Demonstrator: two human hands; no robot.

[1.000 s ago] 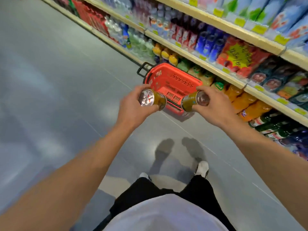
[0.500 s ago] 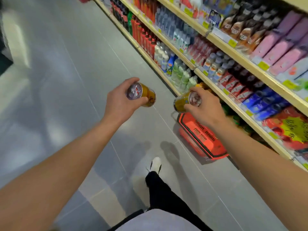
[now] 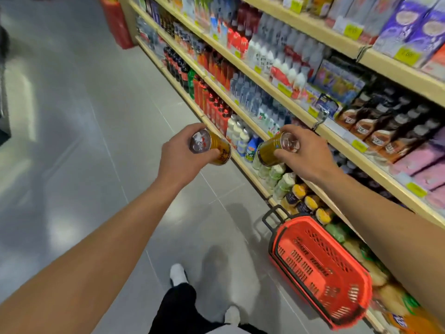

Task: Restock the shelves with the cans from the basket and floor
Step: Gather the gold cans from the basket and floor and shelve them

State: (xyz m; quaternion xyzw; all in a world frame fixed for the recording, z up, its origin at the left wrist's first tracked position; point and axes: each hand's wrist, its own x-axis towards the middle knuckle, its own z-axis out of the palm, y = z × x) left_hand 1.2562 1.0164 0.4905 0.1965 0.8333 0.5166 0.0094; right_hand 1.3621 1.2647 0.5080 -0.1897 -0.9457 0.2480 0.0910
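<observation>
My left hand (image 3: pixel 179 160) grips a gold can (image 3: pixel 212 147) lying sideways, its silver end facing me. My right hand (image 3: pixel 305 155) grips a second gold can (image 3: pixel 273 148), also tilted with its silver end up. Both cans hang in the air over the grey floor, in front of the low shelves. The red basket (image 3: pixel 320 268) stands on the floor at the lower right, against the bottom shelf, and looks empty inside. My right forearm covers part of the shelf behind it.
Wooden shelves (image 3: pixel 277 89) full of bottles, cartons and packs run along the right, from far left to near right. The grey tiled aisle (image 3: pixel 79 141) stretches to the left. A red bin (image 3: pixel 116 22) stands at the far shelf end. My feet (image 3: pixel 178 273) are below.
I have walked along the aisle: the basket slid from ahead of my hands to the lower right behind them. The shelves shifted past. Both hands keep hold of their cans.
</observation>
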